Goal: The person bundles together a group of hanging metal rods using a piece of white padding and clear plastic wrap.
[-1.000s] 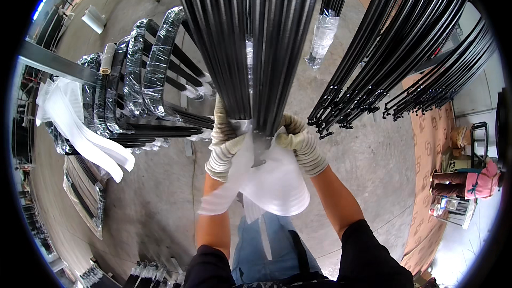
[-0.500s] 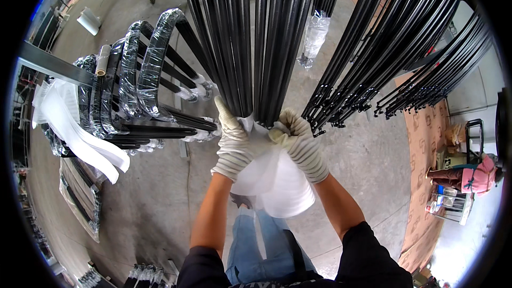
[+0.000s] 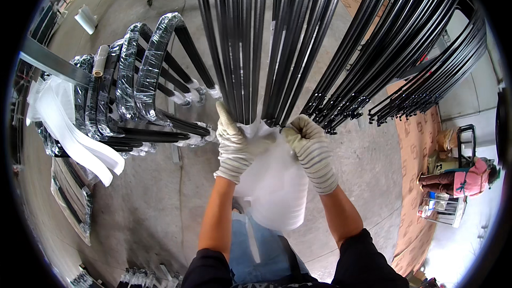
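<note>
Two bundles of long black metal tubes, a left bundle (image 3: 237,48) and a right bundle (image 3: 301,48), hang in front of me with a narrow gap between them. A white translucent foam sheet (image 3: 277,186) is gathered at their lower ends and hangs toward my legs. My left hand (image 3: 233,141), in a striped whitish glove, grips the sheet's left side beside the left bundle, one finger pointing up along the tubes. My right hand (image 3: 310,149), gloved alike, pinches the sheet's right edge by the right bundle's end. The sheet hides some of my fingertips.
Film-wrapped bent black frames (image 3: 141,74) stand at left, with loose white foam strips (image 3: 80,133) and a cardboard-coloured roll (image 3: 100,61) on them. More black rods (image 3: 373,58) hang at right. A person in pink (image 3: 472,178) is at far right beside a small cart (image 3: 445,210).
My right hand has shifted slightly right with the sheet's edge, and the sheet hangs a little lower. The two tube bundles now stand farther apart. The whole view has shifted slightly.
</note>
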{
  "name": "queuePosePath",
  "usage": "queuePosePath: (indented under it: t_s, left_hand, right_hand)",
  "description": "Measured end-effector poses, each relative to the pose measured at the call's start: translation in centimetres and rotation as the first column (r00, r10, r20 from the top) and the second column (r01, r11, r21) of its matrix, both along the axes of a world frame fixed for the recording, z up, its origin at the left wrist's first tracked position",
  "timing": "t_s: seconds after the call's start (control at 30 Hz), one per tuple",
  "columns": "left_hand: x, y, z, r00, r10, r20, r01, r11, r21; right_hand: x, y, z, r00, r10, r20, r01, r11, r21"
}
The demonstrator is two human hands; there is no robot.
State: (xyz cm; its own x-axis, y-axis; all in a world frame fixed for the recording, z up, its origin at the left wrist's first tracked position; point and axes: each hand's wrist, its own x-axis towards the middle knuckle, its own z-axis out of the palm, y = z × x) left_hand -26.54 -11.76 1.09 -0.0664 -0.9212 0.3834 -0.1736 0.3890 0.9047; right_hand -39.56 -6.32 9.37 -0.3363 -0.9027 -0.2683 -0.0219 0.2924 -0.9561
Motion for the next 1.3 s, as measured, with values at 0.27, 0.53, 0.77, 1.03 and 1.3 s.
queuePosePath:
  t_s: [0.27, 0.53, 0.77, 1.03, 1.3]
  left_hand:
    - [-0.3, 1.8, 1.5, 0.493, -0.093, -0.865, 0.409, 0.903, 0.136]
    - [3.4, -1.0, 1.7, 0.703, -0.421, -0.573, 0.679, 0.637, 0.365]
    - [3.6, -3.6, 1.2, 0.862, -0.328, -0.386, 0.5, 0.679, 0.539]
    - [5.0, -3.7, -0.1, 0.796, -0.246, -0.553, 0.567, 0.625, 0.536]
    - [5.8, -3.0, -2.1, 0.674, -0.026, -0.738, 0.617, 0.57, 0.543]
  right_hand:
    - [4.7, -0.8, -1.2, 0.986, -0.163, -0.046, 0.151, 0.968, -0.201]
    - [7.7, -0.3, -2.2, 0.911, -0.249, -0.328, 0.137, 0.934, -0.33]
    - [2.9, -0.7, -3.3, 0.81, 0.149, -0.567, -0.416, 0.828, -0.376]
    - [-5.5, -7.8, -2.1, 0.705, 0.686, -0.178, -0.709, 0.673, -0.211]
    - [-3.5, -13.9, -8.1, 0.31, 0.889, 0.337, -0.548, 0.456, -0.701]
